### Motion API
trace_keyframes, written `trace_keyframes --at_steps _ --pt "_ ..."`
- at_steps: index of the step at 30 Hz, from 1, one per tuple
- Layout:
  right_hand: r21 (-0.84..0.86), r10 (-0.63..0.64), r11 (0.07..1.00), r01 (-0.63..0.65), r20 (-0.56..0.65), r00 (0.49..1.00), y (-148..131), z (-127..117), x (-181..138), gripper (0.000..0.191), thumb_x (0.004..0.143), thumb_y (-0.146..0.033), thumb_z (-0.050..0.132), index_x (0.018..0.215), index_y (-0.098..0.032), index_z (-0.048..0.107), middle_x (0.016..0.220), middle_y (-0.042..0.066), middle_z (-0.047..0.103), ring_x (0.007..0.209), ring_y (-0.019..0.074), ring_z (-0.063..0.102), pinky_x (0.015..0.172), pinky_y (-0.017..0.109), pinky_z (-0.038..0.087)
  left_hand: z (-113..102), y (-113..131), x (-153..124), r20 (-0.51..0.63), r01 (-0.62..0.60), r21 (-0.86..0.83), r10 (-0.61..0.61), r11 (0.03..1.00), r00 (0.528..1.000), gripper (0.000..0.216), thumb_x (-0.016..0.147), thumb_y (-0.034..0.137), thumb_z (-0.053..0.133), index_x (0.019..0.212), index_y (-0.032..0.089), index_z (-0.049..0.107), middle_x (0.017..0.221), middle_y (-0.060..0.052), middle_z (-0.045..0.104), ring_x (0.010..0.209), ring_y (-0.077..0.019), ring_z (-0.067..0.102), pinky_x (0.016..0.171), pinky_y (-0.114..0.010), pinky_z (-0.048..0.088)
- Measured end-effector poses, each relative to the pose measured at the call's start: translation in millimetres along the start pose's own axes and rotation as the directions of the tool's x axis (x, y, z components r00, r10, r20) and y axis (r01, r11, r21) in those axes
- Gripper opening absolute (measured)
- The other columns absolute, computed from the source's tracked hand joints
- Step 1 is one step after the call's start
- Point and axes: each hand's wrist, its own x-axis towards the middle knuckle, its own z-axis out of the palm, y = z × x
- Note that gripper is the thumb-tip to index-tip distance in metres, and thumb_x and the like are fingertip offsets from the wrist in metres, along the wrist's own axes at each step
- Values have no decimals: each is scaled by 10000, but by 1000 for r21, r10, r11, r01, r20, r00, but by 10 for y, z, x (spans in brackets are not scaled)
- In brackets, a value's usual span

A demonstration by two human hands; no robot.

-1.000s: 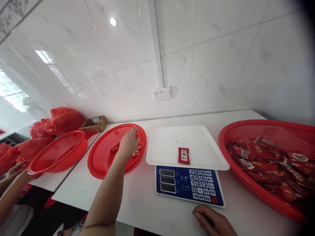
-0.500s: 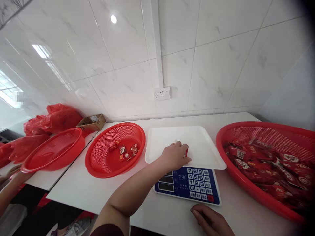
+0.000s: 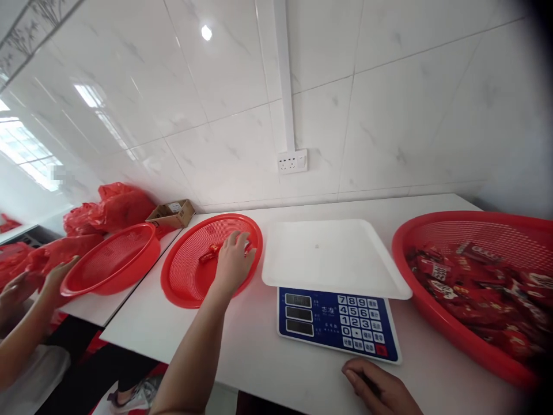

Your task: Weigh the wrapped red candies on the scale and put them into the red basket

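My left hand (image 3: 234, 259) is over the middle red basket (image 3: 181, 285), fingers apart and back of the hand facing up. Small red candy packets (image 3: 211, 253) lie in that basket, partly covered by the hand. My right hand (image 3: 380, 383) rests loosely curled near the table's front, just below the scale's keypad (image 3: 358, 323), with nothing visible in it. The scale's white tray (image 3: 332, 253) is bare. To the right, a bigger red basket (image 3: 436, 308) holds many red candy packets (image 3: 470, 288).
Another red basket (image 3: 112, 262) stands tilted on the left. A co-worker's hands (image 3: 60, 274) are beside it, near red plastic bags (image 3: 125, 207). A small cardboard box (image 3: 173, 214) is at the back, and a wall socket (image 3: 292, 162) sits above the table.
My left hand has moved left from the scale tray to the middle basket, its fingers now spread. The red packet at the tray is gone from there. My right hand stays put.
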Motion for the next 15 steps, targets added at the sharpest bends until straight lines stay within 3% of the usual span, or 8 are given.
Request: trace_keyframes --at_steps 2,5,7,9,10,12,15 --pt "6 -7 1000 7 -10 1000 -66 -8 -16 363 877 -502 447 722 -223 620 704 6 654 661 162 605 626 225 481 62 -41 -182 -109 -69 -96 59 993 992 265 883 257 506 1134 200 566 1232 -122 559 1113 -280 549 863 -409 490" --pt "-37 -85 996 85 -15 996 -223 -186 -69 360 900 -455 419 717 -209 609 683 19 649 637 153 602 593 223 479 261 88 -566 -274 -308 -258 236 916 932 196 892 265 517 1060 188 584 1028 -99 643 926 -214 632 775 -327 528" --pt "-121 -167 980 155 -100 981 -371 -446 -111 325 905 -412 424 741 -211 620 700 26 652 656 150 610 613 227 484 442 225 -850 -262 -449 -389 371 804 891 170 887 228 526 1049 198 569 840 -46 653 683 -144 631 646 -249 530" --pt "-246 -232 954 174 -235 944 -529 -800 -132 290 899 -398 440 786 -224 641 729 33 659 685 159 619 628 242 488 652 365 -1108 -245 -574 -479 527 664 814 198 881 247 544 1076 215 565 818 -39 664 624 -128 627 623 -231 529" --pt "-313 -234 941 127 -334 913 -596 -999 -124 277 892 -411 449 823 -232 649 779 40 671 725 173 628 640 256 494 761 433 -1214 -250 -597 -492 554 633 794 200 885 274 541 1076 223 574 832 -49 675 631 -135 636 624 -236 529" --pt "-415 -165 909 -26 -418 893 -672 -1414 -68 284 890 -433 448 979 -247 643 933 54 681 833 203 639 716 302 511 965 556 -1368 -216 -621 -539 619 569 755 190 899 329 506 1034 229 595 805 -59 683 654 -155 652 623 -248 527" --pt "-601 11 746 -287 -420 908 -584 -2005 86 352 880 -411 455 1158 -245 593 1157 85 624 1042 258 591 865 386 484 1180 674 -1463 -122 -632 -610 731 479 672 211 910 356 444 916 233 616 684 -35 664 596 -157 641 558 -243 502"
